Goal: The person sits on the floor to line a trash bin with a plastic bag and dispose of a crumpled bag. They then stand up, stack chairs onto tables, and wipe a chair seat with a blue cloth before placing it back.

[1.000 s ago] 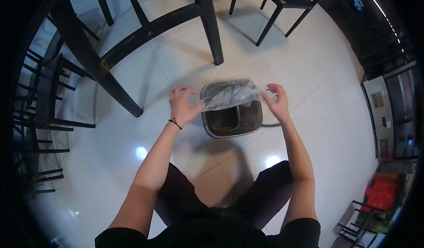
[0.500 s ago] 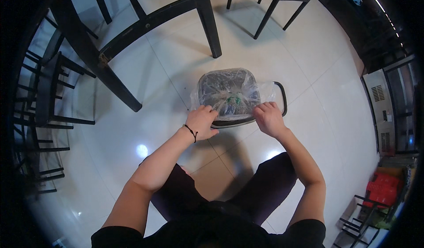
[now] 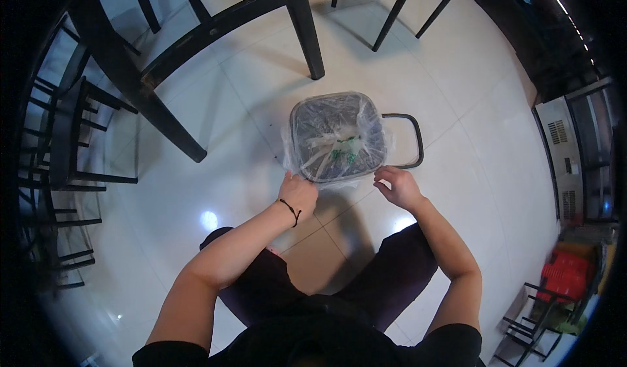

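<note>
A squarish dark bin [image 3: 293,120] stands on the floor before me. It is lined with a clear plastic bag [image 3: 336,115], which has green print low inside and is folded out over the rim all round. At the near left corner, my left hand [image 3: 298,196] is closed on the bag's edge, its fingertips partly hidden. My right hand [image 3: 400,189] is just off the near right corner, with thumb and fingers curved and apart. A black looped frame [image 3: 418,138] sticks out from the bin's right side.
Beyond the bin is a heavy dark wooden table leg [image 3: 307,40], with another at the left. Dark chairs [image 3: 85,125] line the left side, and one chair [image 3: 408,1] stands at the far right. A red container [image 3: 563,275] lies at the right edge.
The bag's near edge now covers the near rim, which was bare before. My right hand has come away from the bag, and my left hand has moved slightly down towards me.
</note>
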Demonstrator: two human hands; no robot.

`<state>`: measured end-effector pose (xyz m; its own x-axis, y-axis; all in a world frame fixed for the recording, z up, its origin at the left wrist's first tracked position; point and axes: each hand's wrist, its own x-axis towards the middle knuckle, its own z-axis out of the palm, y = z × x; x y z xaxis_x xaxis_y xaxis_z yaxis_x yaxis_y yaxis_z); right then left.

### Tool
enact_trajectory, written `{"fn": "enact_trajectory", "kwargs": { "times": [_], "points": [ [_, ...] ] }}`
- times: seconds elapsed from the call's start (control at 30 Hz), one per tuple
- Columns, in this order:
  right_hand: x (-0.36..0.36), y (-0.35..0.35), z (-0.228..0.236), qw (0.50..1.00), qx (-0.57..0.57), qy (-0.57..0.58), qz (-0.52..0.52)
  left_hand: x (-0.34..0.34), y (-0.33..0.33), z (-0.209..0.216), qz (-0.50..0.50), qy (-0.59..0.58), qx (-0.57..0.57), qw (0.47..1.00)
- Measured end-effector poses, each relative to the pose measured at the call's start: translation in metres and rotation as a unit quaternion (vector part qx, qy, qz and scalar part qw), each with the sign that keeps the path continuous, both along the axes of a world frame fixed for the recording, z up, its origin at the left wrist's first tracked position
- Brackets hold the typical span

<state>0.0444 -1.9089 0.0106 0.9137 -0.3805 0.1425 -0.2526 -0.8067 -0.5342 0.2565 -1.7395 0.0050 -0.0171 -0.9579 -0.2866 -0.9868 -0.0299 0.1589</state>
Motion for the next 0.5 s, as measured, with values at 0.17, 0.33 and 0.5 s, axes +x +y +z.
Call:
{"fn": "enact_trajectory", "kwargs": {
  "times": [0.17,0.33,0.5],
  "points": [
    [-0.010,-0.017,-0.020,0.972,0.186,0.061,-0.134,0.007,0.024,-0.009,-0.102,0.007,-0.147,0.984],
    [0.009,-0.024,0.013,0.955,0.091,-0.087,-0.268,0.027,-0.015,0.064,0.178,0.203,0.050,0.962],
    [0.065,-0.016,0.035,0.995,0.038,-0.071,-0.064,0.041,-0.022,-0.003,0.310,0.175,-0.224,0.907]
  ]
}}
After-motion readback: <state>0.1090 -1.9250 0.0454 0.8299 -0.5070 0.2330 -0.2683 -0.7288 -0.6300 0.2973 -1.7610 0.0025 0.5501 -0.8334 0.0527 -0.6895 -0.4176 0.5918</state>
